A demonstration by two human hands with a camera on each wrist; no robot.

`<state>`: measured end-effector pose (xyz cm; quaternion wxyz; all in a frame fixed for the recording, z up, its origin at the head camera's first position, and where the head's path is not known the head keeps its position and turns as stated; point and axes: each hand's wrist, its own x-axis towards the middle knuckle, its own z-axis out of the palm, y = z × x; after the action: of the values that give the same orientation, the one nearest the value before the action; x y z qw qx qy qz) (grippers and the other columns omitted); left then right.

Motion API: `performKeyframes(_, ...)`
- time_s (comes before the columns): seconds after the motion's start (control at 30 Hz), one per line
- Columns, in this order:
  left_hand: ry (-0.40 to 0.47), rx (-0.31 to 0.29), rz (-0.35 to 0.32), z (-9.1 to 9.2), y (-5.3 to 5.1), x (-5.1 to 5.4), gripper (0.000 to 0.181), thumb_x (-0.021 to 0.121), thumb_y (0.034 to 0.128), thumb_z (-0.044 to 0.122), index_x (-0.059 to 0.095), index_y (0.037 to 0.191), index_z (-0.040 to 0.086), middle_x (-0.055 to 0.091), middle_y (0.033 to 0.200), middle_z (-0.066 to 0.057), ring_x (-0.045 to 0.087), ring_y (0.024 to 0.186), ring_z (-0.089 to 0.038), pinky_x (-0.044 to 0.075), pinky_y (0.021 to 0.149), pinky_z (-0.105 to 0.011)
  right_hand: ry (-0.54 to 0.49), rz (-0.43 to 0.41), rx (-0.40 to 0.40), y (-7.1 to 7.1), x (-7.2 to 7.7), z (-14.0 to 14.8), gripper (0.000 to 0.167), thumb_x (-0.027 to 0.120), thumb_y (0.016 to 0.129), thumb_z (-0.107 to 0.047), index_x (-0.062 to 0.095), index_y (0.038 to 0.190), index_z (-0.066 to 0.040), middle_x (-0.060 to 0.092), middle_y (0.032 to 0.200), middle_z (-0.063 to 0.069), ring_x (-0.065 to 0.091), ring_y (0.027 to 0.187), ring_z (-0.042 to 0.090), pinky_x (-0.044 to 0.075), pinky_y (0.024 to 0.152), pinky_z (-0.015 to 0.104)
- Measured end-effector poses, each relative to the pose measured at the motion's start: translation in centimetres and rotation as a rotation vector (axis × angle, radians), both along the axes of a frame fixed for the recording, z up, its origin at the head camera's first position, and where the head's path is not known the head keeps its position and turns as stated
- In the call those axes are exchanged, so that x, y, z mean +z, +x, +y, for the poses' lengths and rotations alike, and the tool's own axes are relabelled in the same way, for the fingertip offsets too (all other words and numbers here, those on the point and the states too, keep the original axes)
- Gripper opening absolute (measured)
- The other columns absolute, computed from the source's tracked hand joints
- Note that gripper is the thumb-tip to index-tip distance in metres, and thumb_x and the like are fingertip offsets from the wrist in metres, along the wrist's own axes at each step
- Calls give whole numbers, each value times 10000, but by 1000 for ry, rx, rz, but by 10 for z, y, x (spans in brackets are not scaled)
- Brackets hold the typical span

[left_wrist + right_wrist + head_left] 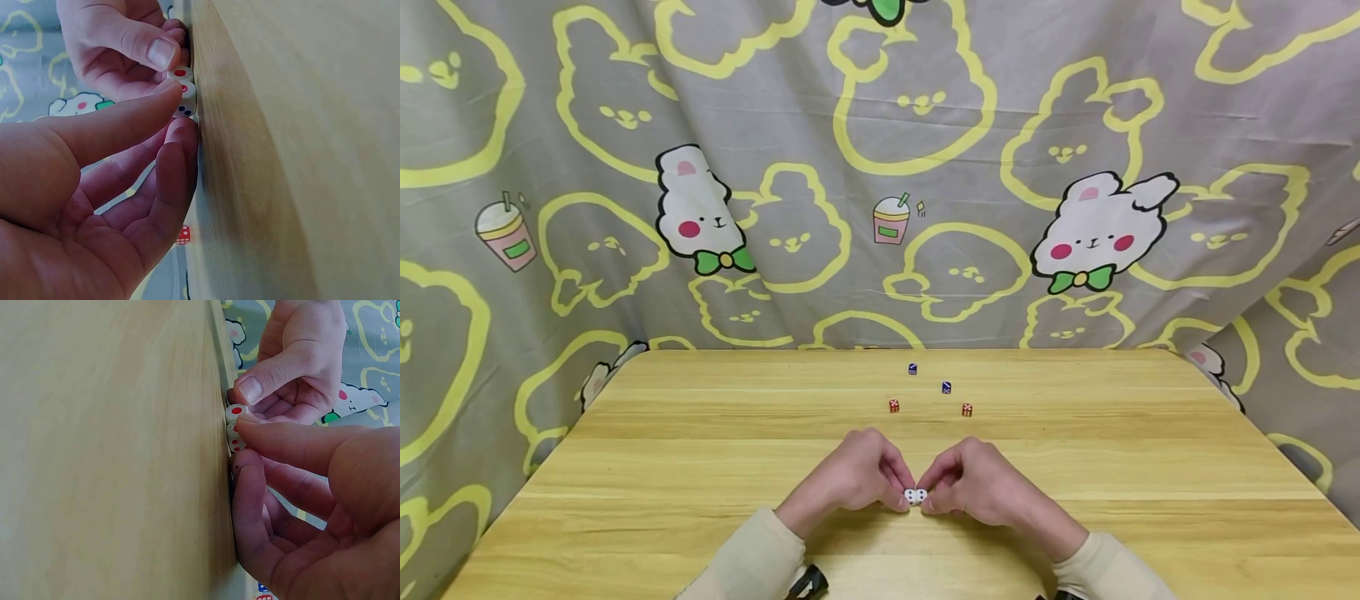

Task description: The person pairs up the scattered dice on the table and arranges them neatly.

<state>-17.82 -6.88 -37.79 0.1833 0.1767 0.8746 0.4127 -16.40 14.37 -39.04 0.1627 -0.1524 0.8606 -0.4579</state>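
Note:
Two white dice stand side by side on the wooden table, touching or nearly so, near the middle of the head view. My left hand point(859, 472) pinches the left white die point(910, 496) between thumb and fingers. From the other side, my right hand point(979, 483) pinches the right white die point(922, 496) the same way. Up close in the left wrist view, the left white die point(186, 105) shows red and dark pips, partly covered by the thumb. Thumb and fingertips also hide part of the right white die point(235, 442) in the right wrist view.
Beyond the hands lie two red dice, one on the left point(894, 406) and one on the right point(967, 410). Farther back are two blue dice, a nearer one point(946, 387) and a farther one point(913, 369). A patterned curtain point(805, 125) hangs behind the table point(700, 433).

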Motion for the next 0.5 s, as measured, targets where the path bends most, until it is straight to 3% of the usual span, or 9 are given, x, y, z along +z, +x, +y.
performKeyframes(0.5, 2, 6, -11, 0, 0, 0, 191, 930, 728, -36, 801, 781, 95, 735, 696, -4, 656, 663, -105, 509, 639, -237, -1, 3, 8, 0, 0, 0, 108, 912, 807, -101, 829, 873, -125, 690, 699, -19, 617, 627, 122, 507, 565, 272)
